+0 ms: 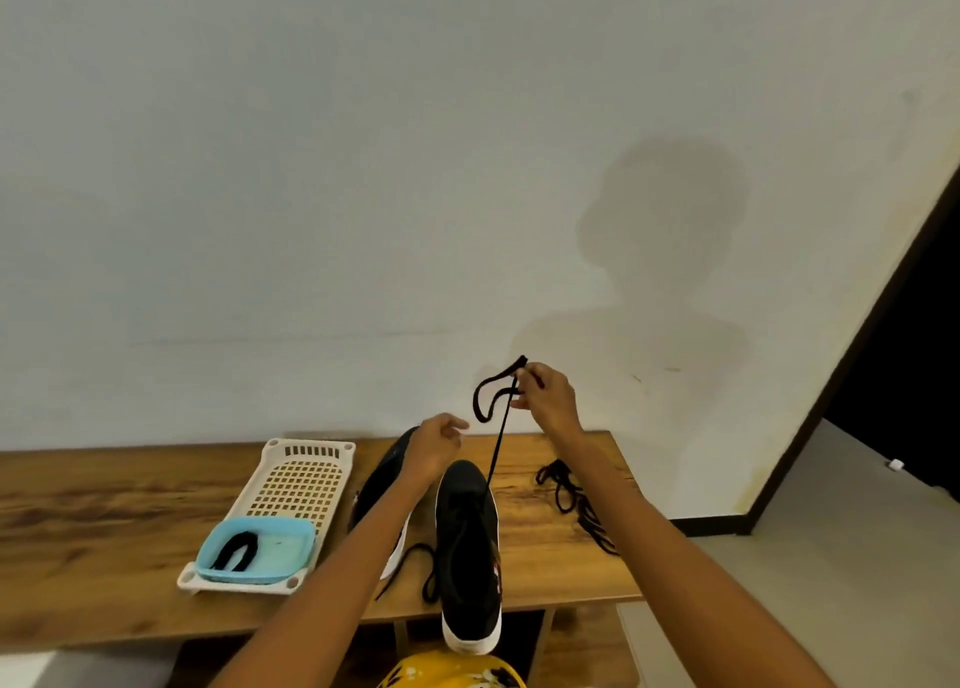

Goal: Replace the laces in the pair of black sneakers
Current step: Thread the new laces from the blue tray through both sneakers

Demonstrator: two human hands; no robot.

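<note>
A black sneaker with a white sole lies on the wooden table, its heel over the front edge. My right hand pinches a black lace and holds it taut, high above the shoe, the free end looping at the top. My left hand hovers with loosely curled fingers, holding nothing, over the second black sneaker, which lies partly hidden under my left forearm. Another length of lace trails on the table left of the near sneaker.
A cream perforated tray stands to the left, with a blue dish on it holding a black lace. A loose black lace pile lies at the table's right end. The wall stands right behind the table. A yellow object shows below.
</note>
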